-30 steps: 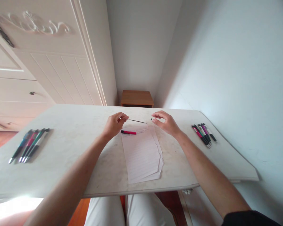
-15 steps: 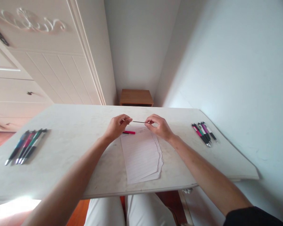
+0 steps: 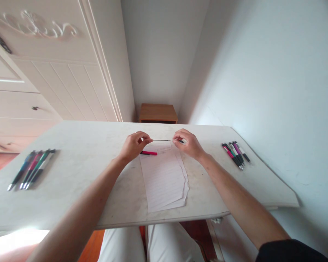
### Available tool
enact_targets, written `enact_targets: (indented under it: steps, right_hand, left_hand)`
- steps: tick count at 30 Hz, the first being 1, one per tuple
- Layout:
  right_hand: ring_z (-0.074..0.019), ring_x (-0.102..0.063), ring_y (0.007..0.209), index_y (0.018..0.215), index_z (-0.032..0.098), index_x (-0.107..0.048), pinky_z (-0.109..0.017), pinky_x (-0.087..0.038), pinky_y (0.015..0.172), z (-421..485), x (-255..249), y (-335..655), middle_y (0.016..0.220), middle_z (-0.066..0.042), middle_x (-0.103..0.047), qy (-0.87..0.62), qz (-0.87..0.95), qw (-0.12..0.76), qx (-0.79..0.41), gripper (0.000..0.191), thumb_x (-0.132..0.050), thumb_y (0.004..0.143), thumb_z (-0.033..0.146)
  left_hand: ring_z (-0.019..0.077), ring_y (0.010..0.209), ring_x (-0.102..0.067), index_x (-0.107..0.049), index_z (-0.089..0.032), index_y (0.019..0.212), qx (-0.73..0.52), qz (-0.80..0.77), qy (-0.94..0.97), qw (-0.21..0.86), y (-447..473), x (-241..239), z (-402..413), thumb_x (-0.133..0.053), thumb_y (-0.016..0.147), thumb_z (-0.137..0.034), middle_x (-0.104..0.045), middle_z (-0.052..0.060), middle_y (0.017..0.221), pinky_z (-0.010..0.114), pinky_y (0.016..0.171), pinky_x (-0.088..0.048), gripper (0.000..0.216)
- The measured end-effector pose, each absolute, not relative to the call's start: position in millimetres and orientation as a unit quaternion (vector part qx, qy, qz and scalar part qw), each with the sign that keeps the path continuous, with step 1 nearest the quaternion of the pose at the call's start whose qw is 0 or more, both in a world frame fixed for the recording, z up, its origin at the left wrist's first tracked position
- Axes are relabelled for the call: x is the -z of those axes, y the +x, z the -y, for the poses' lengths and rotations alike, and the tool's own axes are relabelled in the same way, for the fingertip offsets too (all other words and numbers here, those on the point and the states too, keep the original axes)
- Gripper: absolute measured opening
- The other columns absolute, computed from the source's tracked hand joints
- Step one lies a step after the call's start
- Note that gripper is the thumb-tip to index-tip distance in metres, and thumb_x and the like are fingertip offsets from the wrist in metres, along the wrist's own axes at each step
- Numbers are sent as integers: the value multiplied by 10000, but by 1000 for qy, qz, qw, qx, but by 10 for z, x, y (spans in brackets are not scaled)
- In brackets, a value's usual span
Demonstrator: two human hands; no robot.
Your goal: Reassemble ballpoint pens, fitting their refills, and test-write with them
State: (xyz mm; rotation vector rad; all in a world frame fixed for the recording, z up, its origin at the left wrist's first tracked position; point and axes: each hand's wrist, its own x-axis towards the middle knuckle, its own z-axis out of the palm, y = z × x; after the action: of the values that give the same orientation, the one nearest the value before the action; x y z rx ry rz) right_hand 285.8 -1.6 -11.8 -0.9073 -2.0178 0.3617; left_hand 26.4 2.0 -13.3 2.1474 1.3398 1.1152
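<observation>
A thin dark pen refill (image 3: 161, 140) stretches level above the top of the paper sheets. My left hand (image 3: 136, 145) pinches its left end between thumb and fingertips. My right hand (image 3: 189, 143) is closed at the other end, its fingertips just beside the refill's tip; whether they touch it I cannot tell. A small dark piece with a light edge (image 3: 182, 141) shows inside the right hand, too small to name. Below the left hand lies a red and black pen part (image 3: 150, 153) on torn-edged lined paper (image 3: 165, 182).
Several pens with coloured barrels (image 3: 34, 169) lie at the left of the white table (image 3: 98, 136). Another group of pens (image 3: 235, 154) lies at the right. A wooden stand (image 3: 158, 111) is behind the table, a white cabinet (image 3: 68, 91) at the left, a wall at the right.
My right hand has shifted slightly right and turned, and a longer stretch of the refill shows between the hands. The left hand has moved a little left, keeping its pinch.
</observation>
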Motion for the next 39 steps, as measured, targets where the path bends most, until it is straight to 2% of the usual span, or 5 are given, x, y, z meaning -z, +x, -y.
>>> enact_targets:
  steps: [5, 15, 28, 35, 39]
  right_hand:
    - [-137, -553, 688, 799, 187, -681, -274, -468, 672, -50, 53, 3062, 824, -30, -603, -436, 794, 411, -103, 59, -627, 805, 162]
    - [-130, -577, 626, 836, 211, -788, -244, -415, 631, -55, 83, 3131, 727, -21, -652, -492, 835, 214, -123, 127, -671, 795, 181]
    - [-171, -671, 661, 783, 258, -790, -253, -444, 614, -63, 119, 3134, 749, 6, -761, -489, 820, 238, -176, 135, -683, 757, 181]
    - [-151, -621, 625, 771, 209, -774, -242, -389, 598, -36, 64, 3110, 696, -7, -728, -493, 814, 254, -174, 123, -657, 785, 245]
    - [-124, -519, 557, 771, 182, -709, -240, -331, 558, -1, -15, 3092, 622, 10, -642, -510, 783, 335, -121, 249, -549, 880, 340]
  left_hand:
    - [105, 577, -493, -684, -184, 750, -395, -469, 772, 163, 252, 137, -24, -621, 853, -396, -613, 9, 763, 258, 620, -416, 244]
    - [112, 613, -514, -743, -226, 835, -359, -481, 795, 87, 333, 183, 44, -584, 890, -427, -605, 29, 874, 277, 628, -411, 262]
    - [238, 921, -567, -760, -225, 820, -250, -458, 853, 19, 501, 197, 21, -625, 872, -328, -658, 72, 955, 371, 818, -410, 177]
    - [234, 909, -576, -761, -235, 831, -266, -457, 847, 59, 461, 228, 5, -585, 893, -368, -703, 59, 911, 366, 834, -413, 229]
    - [220, 870, -591, -733, -187, 926, -344, -463, 815, 54, 368, 148, -24, -463, 920, -288, -704, 75, 886, 346, 840, -437, 288]
